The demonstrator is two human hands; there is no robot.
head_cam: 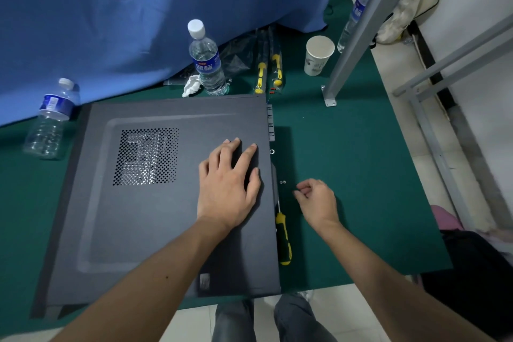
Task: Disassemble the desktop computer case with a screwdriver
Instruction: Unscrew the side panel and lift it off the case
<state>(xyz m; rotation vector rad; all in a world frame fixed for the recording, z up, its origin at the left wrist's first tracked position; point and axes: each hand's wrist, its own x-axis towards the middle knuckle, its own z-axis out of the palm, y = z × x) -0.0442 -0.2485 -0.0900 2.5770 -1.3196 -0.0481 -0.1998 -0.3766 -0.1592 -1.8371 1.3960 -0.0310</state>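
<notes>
The left hand (227,189) lies flat, fingers spread and straight, on the dark side panel (155,203) of the desktop computer case (83,230), near its right edge. The case lies on its side on the green table mat (347,147). The right hand (316,201) hovers over the mat just right of the case, fingers loosely curled; it seems to hold nothing, though the fingertips are hard to read. Two small screws (282,182) sit on the mat beside it. A yellow-and-black screwdriver (283,239) lies alongside the case's right edge.
</notes>
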